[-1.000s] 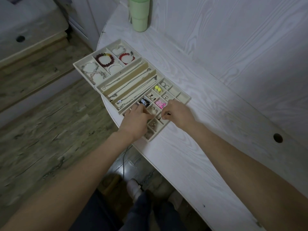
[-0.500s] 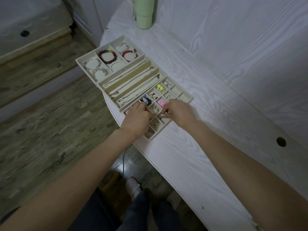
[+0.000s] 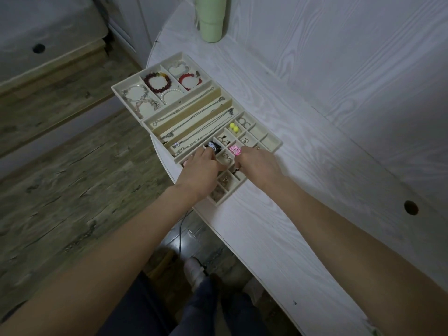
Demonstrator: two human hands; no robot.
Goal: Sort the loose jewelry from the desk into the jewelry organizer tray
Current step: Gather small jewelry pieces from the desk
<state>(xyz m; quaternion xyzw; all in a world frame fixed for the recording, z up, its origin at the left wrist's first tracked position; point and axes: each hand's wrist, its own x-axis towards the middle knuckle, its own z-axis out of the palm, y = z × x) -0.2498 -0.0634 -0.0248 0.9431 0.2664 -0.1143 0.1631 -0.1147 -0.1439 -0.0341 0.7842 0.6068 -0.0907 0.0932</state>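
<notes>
A beige organizer tray (image 3: 271,141) lies on the white desk (image 3: 315,178) at its left edge. Beaded bracelets (image 3: 157,82) fill the far compartments and silver necklaces (image 3: 194,120) the long middle ones. The small near cells hold yellow earrings (image 3: 234,127), a pink piece (image 3: 235,149), a black piece (image 3: 214,146) and small metal pieces. My left hand (image 3: 201,169) rests on the near small cells, fingertips beside the black piece. My right hand (image 3: 258,163) is over the neighbouring cells and pinches a small ring (image 3: 238,168) at its fingertips. Both hands hide the cells beneath them.
A pale green tumbler (image 3: 211,18) stands at the far end of the desk. The desk has a round cable hole (image 3: 411,207) at the right. Its curved edge (image 3: 169,175) runs under the tray, with wooden floor (image 3: 72,190) below and my legs beneath.
Both hands stay over the small near cells with little movement. The right hand's fingertips have shifted slightly toward the pink piece. The view has tilted a little.
</notes>
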